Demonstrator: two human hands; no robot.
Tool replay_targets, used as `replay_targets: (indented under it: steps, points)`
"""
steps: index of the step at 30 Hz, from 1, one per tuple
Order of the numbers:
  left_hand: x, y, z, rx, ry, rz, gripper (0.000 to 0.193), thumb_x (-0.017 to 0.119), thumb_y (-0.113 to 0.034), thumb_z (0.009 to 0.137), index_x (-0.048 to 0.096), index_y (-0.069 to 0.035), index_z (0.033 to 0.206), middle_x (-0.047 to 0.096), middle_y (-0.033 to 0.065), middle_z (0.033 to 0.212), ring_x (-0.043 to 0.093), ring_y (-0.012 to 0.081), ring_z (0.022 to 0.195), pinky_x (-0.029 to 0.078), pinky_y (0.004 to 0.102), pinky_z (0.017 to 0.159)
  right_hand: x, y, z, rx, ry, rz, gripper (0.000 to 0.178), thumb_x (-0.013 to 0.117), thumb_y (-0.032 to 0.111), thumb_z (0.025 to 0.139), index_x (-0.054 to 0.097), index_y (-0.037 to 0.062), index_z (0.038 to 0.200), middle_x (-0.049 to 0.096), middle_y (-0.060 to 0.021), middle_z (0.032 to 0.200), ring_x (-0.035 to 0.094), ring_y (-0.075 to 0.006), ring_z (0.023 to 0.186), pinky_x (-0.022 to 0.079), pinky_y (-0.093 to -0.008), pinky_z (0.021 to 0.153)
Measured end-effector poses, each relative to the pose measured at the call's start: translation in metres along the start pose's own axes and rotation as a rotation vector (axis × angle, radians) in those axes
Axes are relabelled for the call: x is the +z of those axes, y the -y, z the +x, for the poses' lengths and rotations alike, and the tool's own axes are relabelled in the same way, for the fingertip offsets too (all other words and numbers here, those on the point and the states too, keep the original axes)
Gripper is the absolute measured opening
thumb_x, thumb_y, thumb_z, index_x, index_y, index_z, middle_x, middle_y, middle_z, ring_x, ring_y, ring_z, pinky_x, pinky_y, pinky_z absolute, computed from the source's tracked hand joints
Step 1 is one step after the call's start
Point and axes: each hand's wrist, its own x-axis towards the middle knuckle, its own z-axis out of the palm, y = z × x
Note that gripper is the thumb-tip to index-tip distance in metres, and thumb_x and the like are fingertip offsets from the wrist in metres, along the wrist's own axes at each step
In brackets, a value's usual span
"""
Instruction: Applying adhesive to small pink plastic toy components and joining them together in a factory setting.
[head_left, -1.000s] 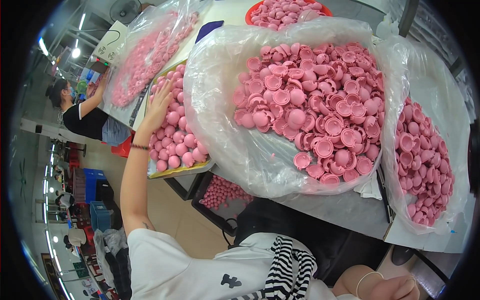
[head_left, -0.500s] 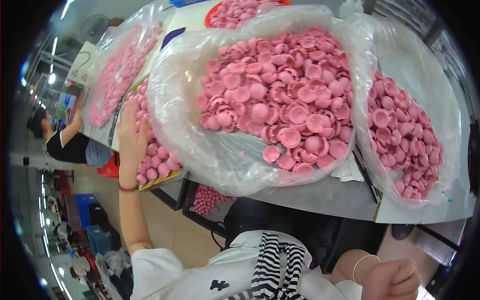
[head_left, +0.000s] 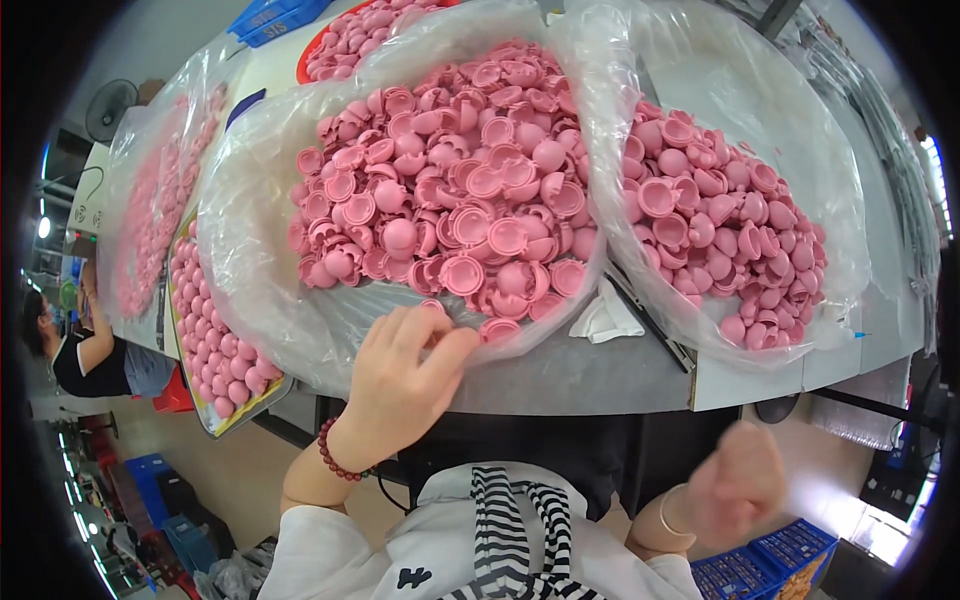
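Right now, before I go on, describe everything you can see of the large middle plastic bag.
The bag looks like thin, clear, wrinkled plastic film with shiny creases. It lies spread open on the grey table, its sides rucked into a loose rim. A heap of pink half-shells covers most of its inside, leaving bare film toward the near left. Its right side meets a second bag. The left hand is at its near edge; its grip is unclear.

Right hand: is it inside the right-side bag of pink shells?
No, the right hand is apart from that bag, on the near side of the table.
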Motion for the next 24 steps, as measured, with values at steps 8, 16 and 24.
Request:
replay_targets:
  steps: [8,16,24]
  points:
    - [-0.019,0.005,0.026,-0.026,-0.082,-0.027,0.023,0.057,0.005,0.053,0.055,-0.007,0.072,0.046,0.0057,0.071,0.049,0.0227,0.064,0.041,0.0320,0.056,0.092,-0.047,0.023,0.133,0.671,-0.594,0.035,0.063,0.005,0.065,0.055,0.0057,0.098,0.053,-0.0054,0.067,0.052,-0.0219,0.060,0.041,-0.0308,0.053]
    - [-0.055,0.017,0.043,-0.166,-0.463,0.086,0.028,0.053,0.011,0.053,0.058,-0.005,0.075,0.049,0.0085,0.071,0.050,0.0245,0.062,0.040,0.0316,0.053,0.127,-0.046,0.065,0.105,0.474,-0.347,0.017,0.060,-0.001,0.068,0.057,0.0034,0.084,0.057,-0.0091,0.073,0.055,-0.0245,0.066,0.043,-0.0304,0.057]
    - [0.000,0.005,-0.012,0.129,-0.197,0.134,0.021,0.064,-0.005,0.058,0.060,-0.007,0.078,0.049,0.0031,0.073,0.049,0.0190,0.061,0.039,0.0296,0.051,0.088,-0.042,0.025,0.102,0.694,-0.505,0.014,0.061,0.005,0.066,0.056,0.0074,0.078,0.056,-0.0052,0.075,0.052,-0.0222,0.077,0.039,-0.0316,0.065]
